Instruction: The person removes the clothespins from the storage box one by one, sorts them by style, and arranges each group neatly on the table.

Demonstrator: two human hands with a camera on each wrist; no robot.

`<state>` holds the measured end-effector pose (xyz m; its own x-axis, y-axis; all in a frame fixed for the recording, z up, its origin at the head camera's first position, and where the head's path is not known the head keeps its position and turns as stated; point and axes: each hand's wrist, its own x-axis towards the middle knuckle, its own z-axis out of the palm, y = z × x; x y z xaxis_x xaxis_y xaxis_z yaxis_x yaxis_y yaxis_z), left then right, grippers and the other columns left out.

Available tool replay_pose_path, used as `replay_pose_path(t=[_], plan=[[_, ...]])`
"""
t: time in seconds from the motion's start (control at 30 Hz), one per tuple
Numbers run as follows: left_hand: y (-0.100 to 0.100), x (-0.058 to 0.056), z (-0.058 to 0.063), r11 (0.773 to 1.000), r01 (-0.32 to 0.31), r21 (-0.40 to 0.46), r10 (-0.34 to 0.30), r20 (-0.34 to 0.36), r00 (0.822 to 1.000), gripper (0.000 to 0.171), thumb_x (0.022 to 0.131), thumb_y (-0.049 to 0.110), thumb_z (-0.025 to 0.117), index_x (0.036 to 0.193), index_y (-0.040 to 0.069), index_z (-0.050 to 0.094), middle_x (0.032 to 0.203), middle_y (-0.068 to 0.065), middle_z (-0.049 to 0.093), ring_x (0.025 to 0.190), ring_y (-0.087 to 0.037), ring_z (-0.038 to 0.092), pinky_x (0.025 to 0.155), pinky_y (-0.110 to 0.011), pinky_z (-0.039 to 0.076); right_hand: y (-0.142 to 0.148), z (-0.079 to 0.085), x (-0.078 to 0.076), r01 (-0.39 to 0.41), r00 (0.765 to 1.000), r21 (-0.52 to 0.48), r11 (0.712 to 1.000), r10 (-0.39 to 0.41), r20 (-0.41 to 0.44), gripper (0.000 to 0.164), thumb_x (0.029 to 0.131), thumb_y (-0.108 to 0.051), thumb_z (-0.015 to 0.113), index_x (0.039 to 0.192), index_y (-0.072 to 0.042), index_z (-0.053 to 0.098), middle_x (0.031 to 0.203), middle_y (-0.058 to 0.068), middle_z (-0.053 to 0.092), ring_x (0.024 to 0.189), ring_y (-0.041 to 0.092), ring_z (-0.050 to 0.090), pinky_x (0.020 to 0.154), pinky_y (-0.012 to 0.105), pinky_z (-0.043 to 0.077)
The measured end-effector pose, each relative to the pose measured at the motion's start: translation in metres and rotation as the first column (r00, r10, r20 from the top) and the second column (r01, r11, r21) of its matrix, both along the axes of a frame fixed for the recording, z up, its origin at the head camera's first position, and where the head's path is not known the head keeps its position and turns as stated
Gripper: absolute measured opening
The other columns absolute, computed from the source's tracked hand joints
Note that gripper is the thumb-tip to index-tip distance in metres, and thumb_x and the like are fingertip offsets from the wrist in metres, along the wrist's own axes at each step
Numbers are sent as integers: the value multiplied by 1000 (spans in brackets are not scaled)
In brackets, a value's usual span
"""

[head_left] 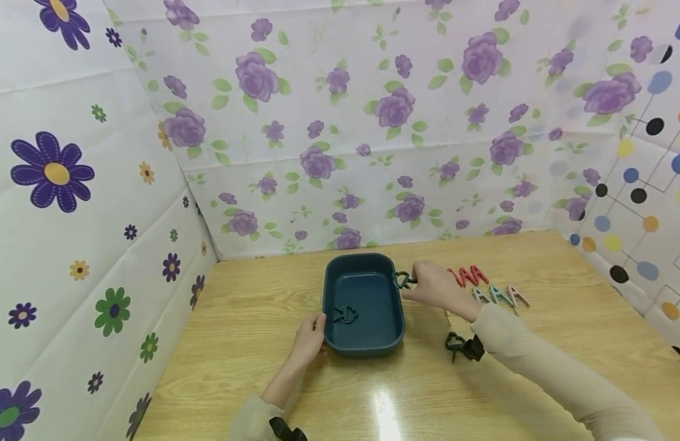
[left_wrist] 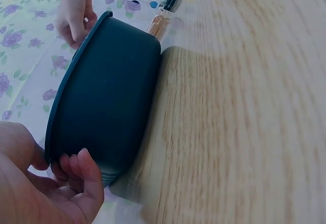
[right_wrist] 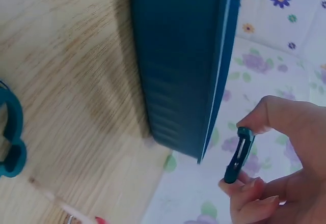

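Observation:
A dark teal plastic basin (head_left: 363, 318) stands on the wooden table. My left hand (head_left: 309, 337) grips its left rim, thumb on one side and fingers curled beneath, as the left wrist view shows of the left hand (left_wrist: 56, 183). Beside the right rim, my right hand (head_left: 436, 286) pinches a dark green spring clip (head_left: 403, 280) by its handle end. In the right wrist view the clip (right_wrist: 239, 155) is held between thumb and fingers, near the basin wall (right_wrist: 178, 66). Another green clip (head_left: 346, 314) lies on the basin floor.
Right of the basin, a third green clip (head_left: 454, 344) lies on the table near my right forearm. Farther back are several red clothespins (head_left: 467, 275) and a row of pastel clothespins (head_left: 499, 296). Flower-printed cloth (head_left: 317, 122) closes off the back and sides of the table.

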<state>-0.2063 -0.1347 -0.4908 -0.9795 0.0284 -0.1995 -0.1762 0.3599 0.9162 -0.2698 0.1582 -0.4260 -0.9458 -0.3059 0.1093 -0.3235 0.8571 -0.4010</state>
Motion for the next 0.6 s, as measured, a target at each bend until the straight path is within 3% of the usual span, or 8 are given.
replay_pose_path(t=[0.07,0.27,0.6], plan=[[0,0,1,1000,-1,2,1,0,1000,47,107,31,33,133,-5,48,83,-8,49,62,-15,49,58,-29,53,6,0,1,12,1000,-9,1000,-12,22,58,79,-28,77,60,-18,22,56,-6,11,51,10,9,47,24,10],[1,1,2,1000,4,7,-4,0,1000,48,107,31,33,135,-5,46,83,-8,48,62,-15,48,58,-29,53,24,-4,10,50,992,0,999,-50,113,60,79,-25,76,53,-20,22,52,-9,11,48,9,7,45,22,10],[1,1,2,1000,4,8,-4,0,1000,46,107,30,33,133,-5,47,84,-9,48,62,-15,49,59,-30,54,52,-16,21,67,989,27,997,-70,131,56,79,-28,77,48,-20,31,44,-11,17,42,4,11,41,19,14]])
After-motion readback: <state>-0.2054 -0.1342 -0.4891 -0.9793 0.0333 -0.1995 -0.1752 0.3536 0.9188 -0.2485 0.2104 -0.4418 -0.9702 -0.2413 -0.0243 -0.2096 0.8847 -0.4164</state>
